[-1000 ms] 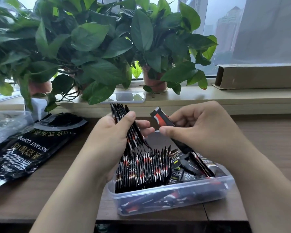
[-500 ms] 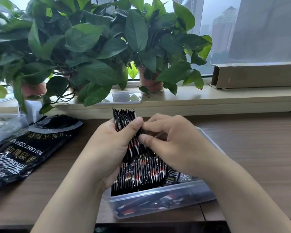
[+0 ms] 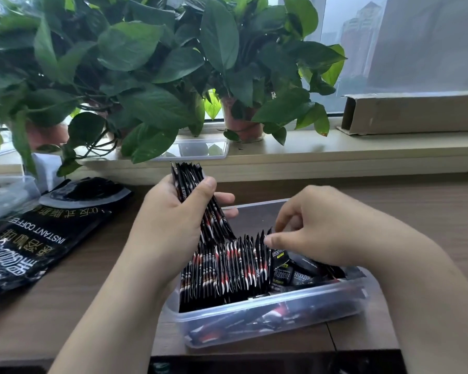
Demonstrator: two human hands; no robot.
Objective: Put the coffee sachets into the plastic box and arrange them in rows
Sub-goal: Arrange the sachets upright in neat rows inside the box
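A clear plastic box [image 3: 268,317] sits on the wooden table near its front edge. A row of black, red and white coffee sachets [image 3: 227,265] stands on edge in the box's left half, and loose sachets [image 3: 303,273] lie flat to its right. My left hand [image 3: 170,225] grips a tilted stack of sachets [image 3: 197,201] above the box's back left corner, thumb over the front of the stack. My right hand [image 3: 316,228] hovers over the loose sachets, fingers curled down at the right end of the row. I cannot see anything held in it.
A large black instant coffee bag [image 3: 33,238] lies flat at the left, beside a clear plastic container [image 3: 3,195]. Potted plants [image 3: 135,76] fill the windowsill behind, with a clear lid [image 3: 200,149] under their leaves and a cardboard box [image 3: 416,112] at the right.
My right hand added its single sachet to the stack in my left hand, then let go and moved down and right to the box. The left hand kept holding the stack.
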